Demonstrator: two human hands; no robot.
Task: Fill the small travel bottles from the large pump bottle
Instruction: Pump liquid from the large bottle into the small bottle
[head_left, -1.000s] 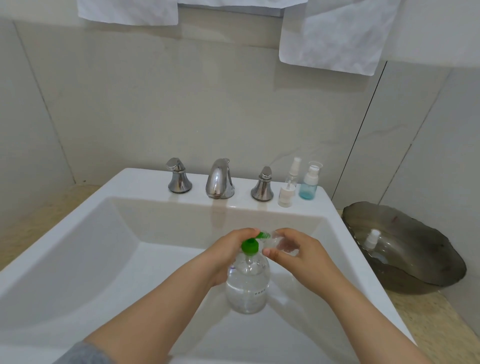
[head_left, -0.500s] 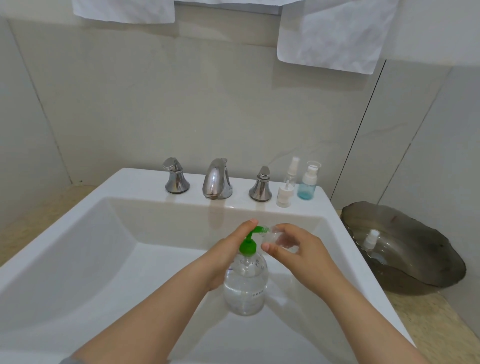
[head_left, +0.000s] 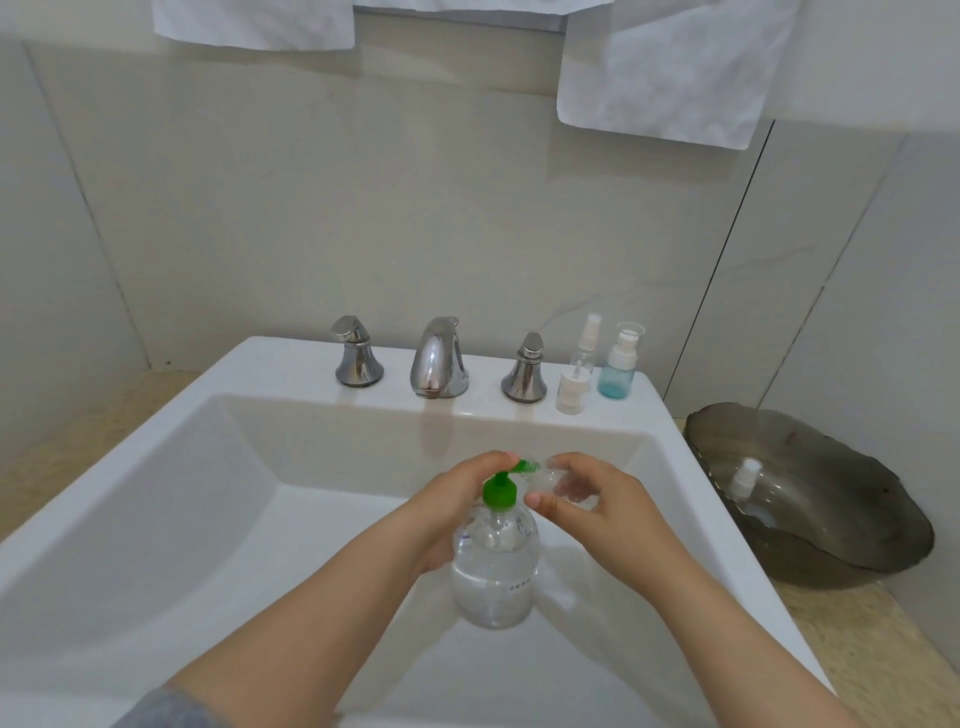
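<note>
"Green-topped pump bottle (head_left: 493, 577): where?"
"In the sink (head_left: 291, 379), gripped by the left hand (head_left: 452, 509), fingertip on the pump. The right hand (head_left: 602, 514) pinches a small bottle (head_left: 563, 486) at the spout."

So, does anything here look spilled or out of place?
Nothing looks spilled. One small spray bottle sits in the dark bowl beside the sink, apart from the clear bottle and blue bottle standing on the ledge.

Grey sleeve (head_left: 156, 709) (left arm only)
</note>
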